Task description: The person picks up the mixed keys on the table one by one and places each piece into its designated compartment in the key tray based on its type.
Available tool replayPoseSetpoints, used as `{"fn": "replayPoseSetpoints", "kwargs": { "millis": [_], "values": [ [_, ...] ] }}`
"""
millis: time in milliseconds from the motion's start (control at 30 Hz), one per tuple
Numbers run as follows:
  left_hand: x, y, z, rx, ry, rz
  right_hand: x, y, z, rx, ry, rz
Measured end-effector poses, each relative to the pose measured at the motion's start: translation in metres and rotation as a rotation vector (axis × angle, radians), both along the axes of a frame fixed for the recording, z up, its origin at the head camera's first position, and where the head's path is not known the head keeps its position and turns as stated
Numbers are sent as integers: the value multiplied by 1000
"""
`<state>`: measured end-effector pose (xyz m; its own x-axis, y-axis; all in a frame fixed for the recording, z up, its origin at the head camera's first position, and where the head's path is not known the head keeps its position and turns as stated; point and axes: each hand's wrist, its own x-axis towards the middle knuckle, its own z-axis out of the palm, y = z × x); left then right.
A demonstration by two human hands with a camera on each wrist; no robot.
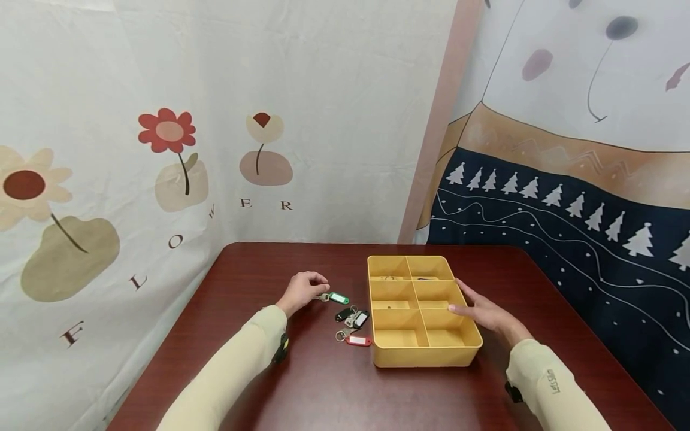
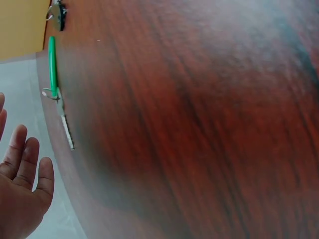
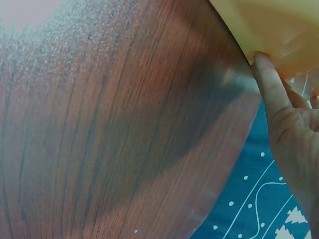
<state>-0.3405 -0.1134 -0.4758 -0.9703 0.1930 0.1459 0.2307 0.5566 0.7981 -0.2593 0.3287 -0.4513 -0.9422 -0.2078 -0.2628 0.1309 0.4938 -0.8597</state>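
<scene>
My left hand [image 1: 302,292] hovers just left of a key with a green tag [image 1: 339,298]. In the left wrist view its fingers [image 2: 27,162] are loosely extended, apart from the key [image 2: 67,130], which lies on the table. My right hand [image 1: 489,312] grips the right side of a yellow six-compartment box [image 1: 426,358], its thumb over the rim and its fingers along the outer wall. The right wrist view shows fingertips against that wall [image 3: 271,25]. Beside the box's left wall lie keys with black tags [image 1: 360,319] and a red tag [image 1: 358,340].
Small items sit in the box's two far compartments, including a metal ring [image 1: 389,278] and a blue-edged tag [image 1: 426,278]. The dark red wooden table [image 1: 318,395] meets a white flower-printed cloth [image 1: 334,120] at the back and a navy tree-printed cloth [image 1: 539,221] at the right.
</scene>
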Motion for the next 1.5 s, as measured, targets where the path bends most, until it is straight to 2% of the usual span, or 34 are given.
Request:
{"fn": "replayPoseSetpoints", "kwargs": {
  "millis": [267,933,1233,1500],
  "values": [
    [-2,-3,-6,4,-20,-4,1,-1,3,-35,-9,-3],
    [-3,2,-19,-60,-21,-16,0,0,1,33,15,-6],
    [-5,5,-23,-122,4,-28,2,-1,-1,22,17,-4],
    [-5,8,-22,-220,82,-19,-1,1,-3,28,20,-4]
  ]
}}
